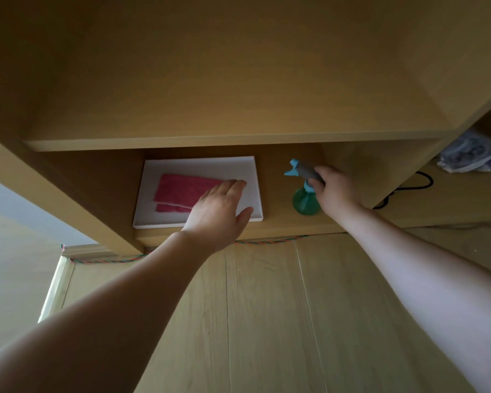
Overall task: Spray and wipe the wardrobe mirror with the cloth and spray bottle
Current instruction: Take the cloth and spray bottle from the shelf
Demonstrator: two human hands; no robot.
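Note:
A folded pink cloth (pixel 183 192) lies on a flat white tray (pixel 253 182) on the lower shelf of a wooden wardrobe. My left hand (pixel 219 214) hovers flat over the cloth's right end, fingers spread, holding nothing. To the right stands a green spray bottle (pixel 304 201) with a light blue and grey trigger head. My right hand (pixel 333 188) is wrapped around the bottle's neck and head. No mirror is in view.
A wooden shelf board (pixel 224 141) runs just above the tray and bottle. In the compartment to the right lie a black cable (pixel 408 188) and a bundled bag (pixel 468 154). A red and green cord (pixel 255 242) runs along the floor under the wardrobe.

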